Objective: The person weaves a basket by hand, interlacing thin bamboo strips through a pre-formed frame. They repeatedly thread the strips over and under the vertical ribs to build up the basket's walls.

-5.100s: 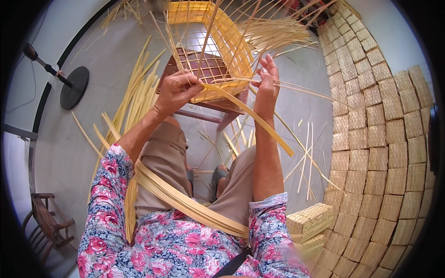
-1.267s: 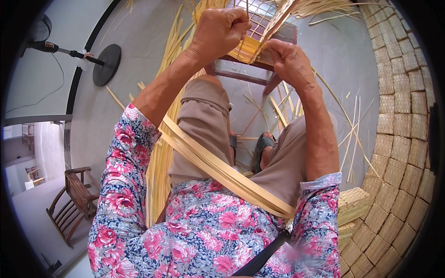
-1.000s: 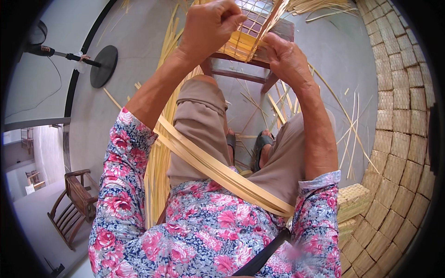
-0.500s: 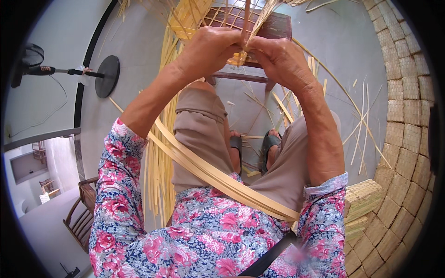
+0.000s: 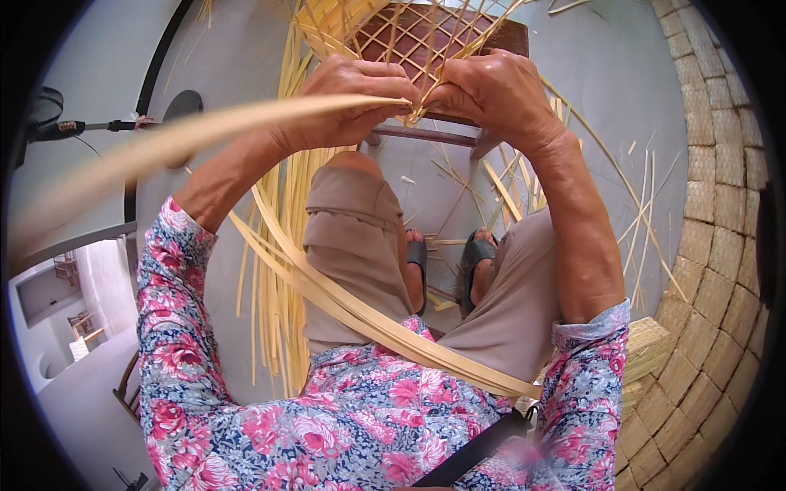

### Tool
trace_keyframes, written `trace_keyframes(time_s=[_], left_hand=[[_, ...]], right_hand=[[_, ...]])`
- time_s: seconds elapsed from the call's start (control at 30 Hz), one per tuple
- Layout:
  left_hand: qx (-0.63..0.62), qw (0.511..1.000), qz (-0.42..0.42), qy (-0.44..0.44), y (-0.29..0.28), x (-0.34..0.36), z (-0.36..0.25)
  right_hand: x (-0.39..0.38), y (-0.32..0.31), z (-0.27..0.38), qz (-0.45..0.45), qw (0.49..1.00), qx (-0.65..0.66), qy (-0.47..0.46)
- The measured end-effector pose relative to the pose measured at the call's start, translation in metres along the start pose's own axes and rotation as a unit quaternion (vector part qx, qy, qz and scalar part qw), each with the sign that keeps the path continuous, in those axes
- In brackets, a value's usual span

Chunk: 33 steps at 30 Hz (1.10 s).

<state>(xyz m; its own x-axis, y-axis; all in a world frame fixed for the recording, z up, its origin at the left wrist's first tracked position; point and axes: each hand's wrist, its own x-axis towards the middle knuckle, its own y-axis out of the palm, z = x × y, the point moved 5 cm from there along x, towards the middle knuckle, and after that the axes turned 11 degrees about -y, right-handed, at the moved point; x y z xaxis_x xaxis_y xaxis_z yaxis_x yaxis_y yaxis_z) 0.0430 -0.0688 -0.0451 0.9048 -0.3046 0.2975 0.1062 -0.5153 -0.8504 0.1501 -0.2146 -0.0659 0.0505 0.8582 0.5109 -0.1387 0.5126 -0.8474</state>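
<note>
basket point(image 5: 401, 41): far part beyond upper edge | pale strip point(image 5: 205, 128): outer end blurred | fan base point(image 5: 182, 106): partly behind strip | chair point(image 5: 127, 389): mostly behind left sleeve point(image 5: 176, 327) | left hand point(image 5: 360, 94), right hand point(image 5: 495, 94): some fingertips hidden

The bare, straight left forearm point(image 5: 237, 176) slants from 9 toward 2 o'clock; the bare left hand point(image 5: 358, 80), fingers curled into a pinch, points near 3 o'clock. The bare right forearm point(image 5: 584, 229) rises steeply toward 11 o'clock; the bare right hand point(image 5: 495, 92), likewise pinching, turns toward 10 o'clock.
</note>
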Motion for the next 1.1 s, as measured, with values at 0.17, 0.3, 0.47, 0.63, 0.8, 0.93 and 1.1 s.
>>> trace_keyframes(time_s=[0.17, 0.3, 0.47, 0.63, 0.8, 0.93, 1.1], left_hand=[[0.003, 0.995, -0.026, 0.091, -0.005, 0.000, 0.002], [0.030, 0.999, 0.005, 0.009, -0.015, -0.003, 0.002], [0.020, 0.989, -0.107, -0.104, -0.023, -0.003, -0.003], [-0.057, 0.952, -0.220, -0.207, -0.020, -0.013, 0.018], [-0.098, 0.923, -0.252, -0.272, -0.010, -0.012, 0.038], [-0.135, 0.908, -0.257, -0.301, -0.005, -0.005, 0.051], [-0.134, 0.913, -0.247, -0.297, -0.001, 0.006, 0.053]], right_hand=[[0.009, -0.001, 0.003, -0.006, 1.000, 0.014, -0.024], [0.012, -0.003, 0.003, -0.006, 1.000, 0.020, 0.001], [0.013, -0.013, -0.012, -0.033, 0.999, -0.003, 0.040], [0.004, -0.014, -0.040, -0.074, 0.974, 0.035, 0.210], [-0.009, 0.023, -0.040, 0.036, 0.968, 0.068, 0.238], [-0.001, 0.036, -0.019, 0.052, 0.958, 0.177, 0.219], [-0.009, 0.065, -0.034, -0.101, 0.831, 0.435, 0.330]])
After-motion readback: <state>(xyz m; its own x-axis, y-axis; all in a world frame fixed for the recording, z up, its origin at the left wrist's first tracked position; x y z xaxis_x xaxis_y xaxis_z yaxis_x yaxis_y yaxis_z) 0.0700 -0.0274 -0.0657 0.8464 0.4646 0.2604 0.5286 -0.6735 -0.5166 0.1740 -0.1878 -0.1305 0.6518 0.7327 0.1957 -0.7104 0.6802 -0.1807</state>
